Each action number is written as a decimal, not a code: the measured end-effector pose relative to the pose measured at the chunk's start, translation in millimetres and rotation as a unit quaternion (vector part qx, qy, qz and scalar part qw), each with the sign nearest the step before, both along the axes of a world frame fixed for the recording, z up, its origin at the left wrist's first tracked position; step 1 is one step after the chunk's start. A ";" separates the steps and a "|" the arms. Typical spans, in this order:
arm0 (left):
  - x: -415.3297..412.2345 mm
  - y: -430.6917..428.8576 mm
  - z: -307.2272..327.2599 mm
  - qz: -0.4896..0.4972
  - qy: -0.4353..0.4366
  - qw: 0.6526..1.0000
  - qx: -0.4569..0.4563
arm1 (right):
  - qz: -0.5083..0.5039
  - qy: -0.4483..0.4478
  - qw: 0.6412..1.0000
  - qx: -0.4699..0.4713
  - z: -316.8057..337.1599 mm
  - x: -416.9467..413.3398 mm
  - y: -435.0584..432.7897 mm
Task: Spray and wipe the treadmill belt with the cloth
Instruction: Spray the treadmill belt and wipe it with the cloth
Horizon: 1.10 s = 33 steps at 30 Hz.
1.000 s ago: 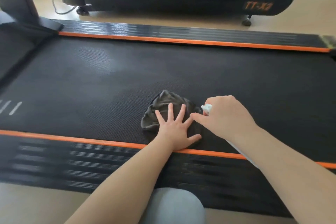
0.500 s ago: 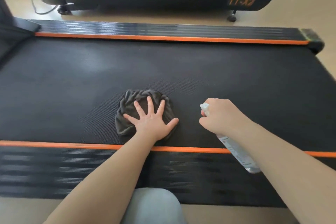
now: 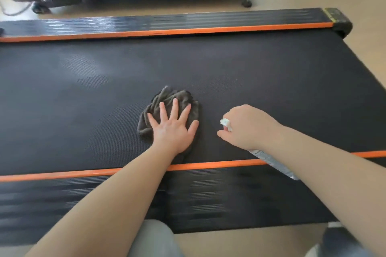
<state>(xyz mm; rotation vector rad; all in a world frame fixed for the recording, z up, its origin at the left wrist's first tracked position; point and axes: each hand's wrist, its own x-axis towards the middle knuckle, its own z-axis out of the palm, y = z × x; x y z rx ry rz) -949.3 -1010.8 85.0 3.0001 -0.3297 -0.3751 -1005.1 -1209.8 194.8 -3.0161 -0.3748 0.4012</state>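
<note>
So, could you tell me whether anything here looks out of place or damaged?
Nothing stands out: the cloth lies bunched under the left hand on the belt, and the right hand holds the spray bottle.

Left hand (image 3: pixel 172 129) flat, fingers spread, palm down, right hand (image 3: pixel 246 126) curled in a grip, both forearms reaching forward
</note>
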 end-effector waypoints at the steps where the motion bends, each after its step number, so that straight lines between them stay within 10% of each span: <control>1: 2.0 -0.3 0.6 0.024 0.007 1.000 0.008 | 0.005 -0.009 1.000 0.005 -1.9 1.4 -3.0; 9: -32.3 -50.6 9.8 -0.302 0.063 0.951 0.000 | -0.013 -0.066 0.997 -0.034 -12.4 13.5 -25.8; 17: -8.8 -13.7 2.2 -0.015 0.025 0.999 0.026 | -0.032 0.143 0.988 -0.052 -3.9 5.2 -59.6; 25: -37.4 -105.3 21.3 -0.431 0.112 0.895 0.012 | -0.010 0.163 0.980 -0.117 18.6 6.8 -63.5; 33: -29.8 -107.9 4.4 -0.243 0.034 0.970 0.002 | -0.117 0.167 0.976 -0.079 6.4 12.5 -80.0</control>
